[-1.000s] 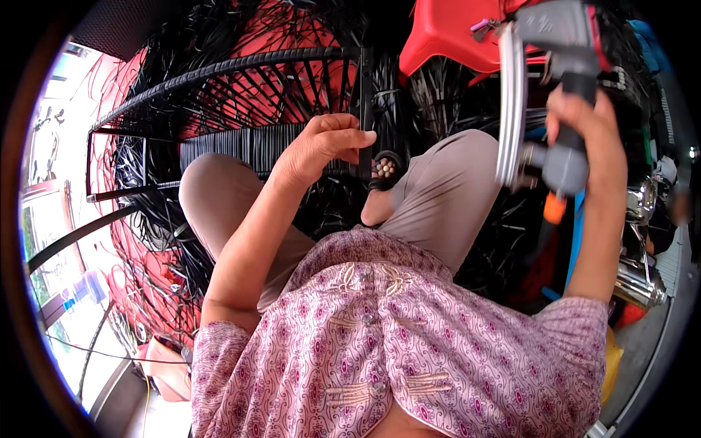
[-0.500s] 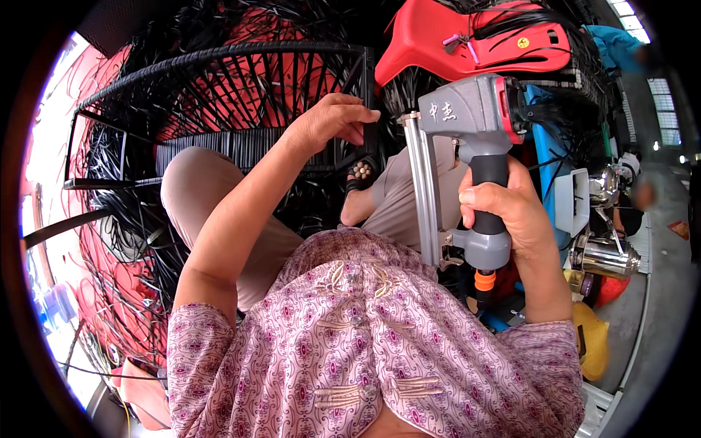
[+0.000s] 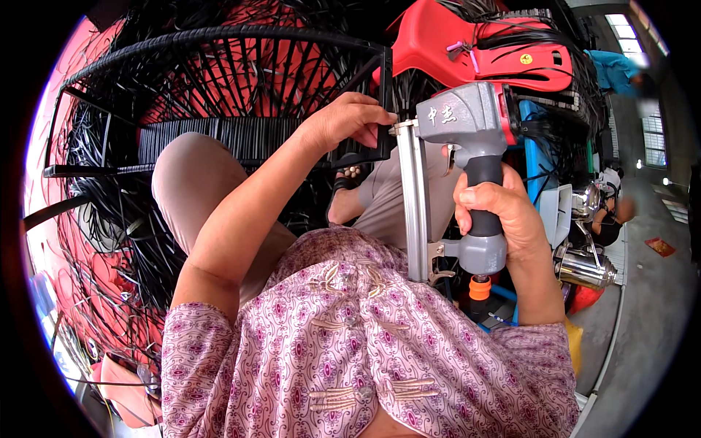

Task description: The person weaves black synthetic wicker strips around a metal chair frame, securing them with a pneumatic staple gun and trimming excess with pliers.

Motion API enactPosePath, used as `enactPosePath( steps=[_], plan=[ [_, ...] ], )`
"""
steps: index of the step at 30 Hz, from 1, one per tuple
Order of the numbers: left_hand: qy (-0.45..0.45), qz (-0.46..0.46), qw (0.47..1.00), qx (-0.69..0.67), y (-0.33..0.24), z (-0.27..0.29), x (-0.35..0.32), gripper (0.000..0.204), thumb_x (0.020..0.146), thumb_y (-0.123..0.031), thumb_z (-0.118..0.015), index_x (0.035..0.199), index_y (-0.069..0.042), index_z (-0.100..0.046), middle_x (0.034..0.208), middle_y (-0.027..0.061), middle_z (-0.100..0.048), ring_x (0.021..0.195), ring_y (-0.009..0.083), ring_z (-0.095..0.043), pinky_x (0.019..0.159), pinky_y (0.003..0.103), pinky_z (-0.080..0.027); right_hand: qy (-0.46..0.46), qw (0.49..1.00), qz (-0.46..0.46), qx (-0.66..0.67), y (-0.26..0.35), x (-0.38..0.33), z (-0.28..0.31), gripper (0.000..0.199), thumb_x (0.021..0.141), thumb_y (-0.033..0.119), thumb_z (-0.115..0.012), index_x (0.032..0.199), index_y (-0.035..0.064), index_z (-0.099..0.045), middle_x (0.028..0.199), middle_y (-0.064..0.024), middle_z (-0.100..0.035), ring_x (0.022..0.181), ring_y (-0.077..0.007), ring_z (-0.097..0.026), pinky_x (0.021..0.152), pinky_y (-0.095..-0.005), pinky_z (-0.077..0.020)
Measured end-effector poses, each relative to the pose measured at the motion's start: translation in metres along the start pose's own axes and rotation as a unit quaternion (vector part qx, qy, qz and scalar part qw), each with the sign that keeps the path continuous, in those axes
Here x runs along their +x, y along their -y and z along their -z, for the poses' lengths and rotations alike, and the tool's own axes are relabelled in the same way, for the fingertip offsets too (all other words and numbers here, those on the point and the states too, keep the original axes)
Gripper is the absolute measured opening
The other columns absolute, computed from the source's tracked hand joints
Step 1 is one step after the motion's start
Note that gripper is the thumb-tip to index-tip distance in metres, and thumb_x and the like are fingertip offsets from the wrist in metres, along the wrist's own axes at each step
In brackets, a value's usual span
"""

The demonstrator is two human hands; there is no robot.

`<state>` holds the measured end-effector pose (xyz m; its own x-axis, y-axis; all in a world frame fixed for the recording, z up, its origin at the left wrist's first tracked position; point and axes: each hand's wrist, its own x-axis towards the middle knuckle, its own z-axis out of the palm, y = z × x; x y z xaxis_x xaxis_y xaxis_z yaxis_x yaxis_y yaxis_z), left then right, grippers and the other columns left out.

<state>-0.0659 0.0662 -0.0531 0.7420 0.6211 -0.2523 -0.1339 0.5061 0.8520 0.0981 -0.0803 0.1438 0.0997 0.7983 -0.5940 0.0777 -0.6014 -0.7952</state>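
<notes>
My right hand (image 3: pixel 500 208) is wrapped round the black grip of a grey pneumatic staple gun (image 3: pixel 467 109). Its long silver magazine points down toward my lap, and an orange hose fitting sits below the grip. The gun's nose touches or nearly touches the right corner post of a black frame (image 3: pixel 382 106) strung with black plastic strips. My left hand (image 3: pixel 349 123) is closed on that post with curled fingers, its fingertip right beside the nose. Whether it also pinches a strip end there is hidden. The frame lies across my knees' far side, with a tightly wound black panel (image 3: pixel 219 137).
Loose black strips (image 3: pixel 131 270) lie in tangles over red floor at the left. Far right of the frame is a red plastic seat (image 3: pixel 467 51). Beyond my right arm stand a white basin (image 3: pixel 557 212) and a shiny metal pot (image 3: pixel 588 269). A person (image 3: pixel 607 219) is in the background.
The frame has shifted slightly right, and the gun slightly left, bringing the nose up to the post. My left hand has moved right with the frame, keeping its grip. The view has shifted a little.
</notes>
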Motion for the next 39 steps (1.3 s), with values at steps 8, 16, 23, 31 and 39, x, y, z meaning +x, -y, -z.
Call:
enactPosePath(
  steps=[8,16,23,31,39],
  plan=[
    [0.018,-0.002,1.0,-0.02,0.002,0.003,0.005,0.025,0.091,-0.02,-0.064,0.091,0.004,-0.069,0.076,0.0059,-0.059,0.065,0.0169,-0.066,0.062,0.027,-0.057,0.018,1.0,0.001,0.015,0.008,0.0,-0.004,0.022,0.078,0.01,-0.072,0.094,0.0026,-0.059,0.071,-0.005,-0.059,0.056,-0.0137,-0.061,0.055,-0.027,-0.0503],
    [0.024,-0.003,1.0,-0.007,0.003,0.003,0.005,0.025,0.092,-0.02,-0.062,0.095,0.003,-0.071,0.078,0.0062,-0.06,0.067,0.0162,-0.067,0.06,0.027,-0.056,0.014,1.0,-0.015,-0.003,0.007,0.003,-0.003,0.023,0.078,0.011,-0.073,0.094,0.0033,-0.058,0.073,-0.0038,-0.059,0.056,-0.013,-0.061,0.054,-0.027,-0.0509],
    [0.026,0.007,1.0,-0.002,0.005,0.003,0.007,0.025,0.092,-0.019,-0.061,0.097,0.003,-0.071,0.081,0.0067,-0.06,0.068,0.0164,-0.067,0.062,0.027,-0.058,0.017,0.999,-0.019,-0.029,0.012,0.002,-0.012,0.045,0.079,0.011,-0.07,0.119,-0.0018,-0.054,0.071,-0.0034,-0.058,0.054,-0.0127,-0.059,0.054,-0.0268,-0.0498],
    [0.005,0.015,1.0,0.008,0.001,-0.003,0.006,0.027,0.089,-0.022,-0.061,0.091,0.003,-0.069,0.076,0.0079,-0.062,0.064,0.0177,-0.067,0.061,0.027,-0.058,0.021,0.992,-0.039,-0.115,0.02,0.005,-0.019,0.052,0.079,0.013,-0.073,0.125,-0.0037,-0.055,0.07,-0.0022,-0.057,0.054,-0.012,-0.059,0.054,-0.0268,-0.0485],
    [0.032,-0.004,0.999,0.033,0.0,0.003,0.006,0.027,0.089,-0.022,-0.06,0.09,0.004,-0.069,0.075,0.0103,-0.064,0.065,0.0208,-0.069,0.061,0.029,-0.059,0.028,0.983,-0.042,-0.178,0.027,0.007,-0.024,0.051,0.078,0.018,-0.074,0.12,-0.0063,-0.057,0.069,-0.0018,-0.058,0.053,-0.0109,-0.058,0.054,-0.0269,-0.048]
  ],
)
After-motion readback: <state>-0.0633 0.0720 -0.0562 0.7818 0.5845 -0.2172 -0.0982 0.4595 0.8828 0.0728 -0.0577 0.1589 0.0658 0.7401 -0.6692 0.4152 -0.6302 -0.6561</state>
